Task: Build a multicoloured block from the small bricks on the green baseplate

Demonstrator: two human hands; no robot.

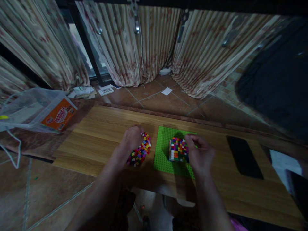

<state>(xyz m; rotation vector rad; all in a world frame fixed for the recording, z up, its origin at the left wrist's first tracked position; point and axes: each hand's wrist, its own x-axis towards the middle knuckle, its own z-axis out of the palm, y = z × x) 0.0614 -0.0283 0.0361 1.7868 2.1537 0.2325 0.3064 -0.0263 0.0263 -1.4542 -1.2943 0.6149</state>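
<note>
A green baseplate (162, 150) lies on a low wooden table (96, 134). On it stands a multicoloured block of small bricks (177, 149). My right hand (200, 153) rests against the block's right side, fingers curled in a pinch at its top edge; what they hold is hidden. A pile of loose coloured bricks (141, 152) lies to the left of the plate. My left hand (132, 138) sits on the pile's upper left part, knuckles up and fingers bent down into the bricks.
A black phone (244, 157) lies flat on the table at the right. A clear plastic bag with an orange box (57, 115) sits at the table's left end. Striped curtains hang behind, above a tiled floor with scattered papers (166, 91).
</note>
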